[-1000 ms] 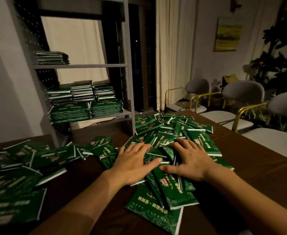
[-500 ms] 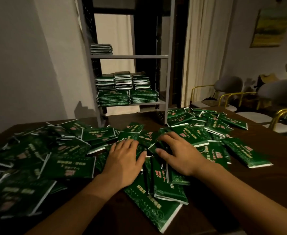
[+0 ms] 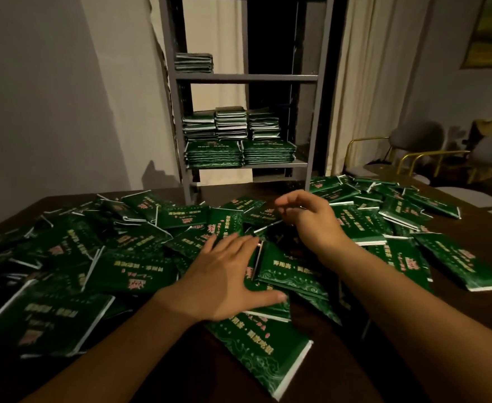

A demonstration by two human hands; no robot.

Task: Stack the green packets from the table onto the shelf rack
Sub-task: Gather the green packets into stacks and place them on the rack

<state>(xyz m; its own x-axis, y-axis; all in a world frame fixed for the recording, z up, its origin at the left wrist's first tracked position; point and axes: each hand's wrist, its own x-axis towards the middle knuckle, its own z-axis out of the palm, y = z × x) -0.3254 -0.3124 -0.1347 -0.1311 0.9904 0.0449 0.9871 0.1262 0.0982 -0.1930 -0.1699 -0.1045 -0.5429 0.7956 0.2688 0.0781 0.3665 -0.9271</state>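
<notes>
Head view: green packets (image 3: pixel 140 266) lie strewn across the dark bench (image 3: pixel 471 321), heaped under and around both hands. The left hand (image 3: pixel 224 280) presses flat, fingers straight, on packets at the near middle. The right hand (image 3: pixel 311 219) is raised just beyond it, fingers curled, pinching the edge of one packet (image 3: pixel 268 225). More packets sit stacked on the shelf rack (image 3: pixel 247 77) behind. The packets at the far left are blurred; the rack's top is cut off.
</notes>
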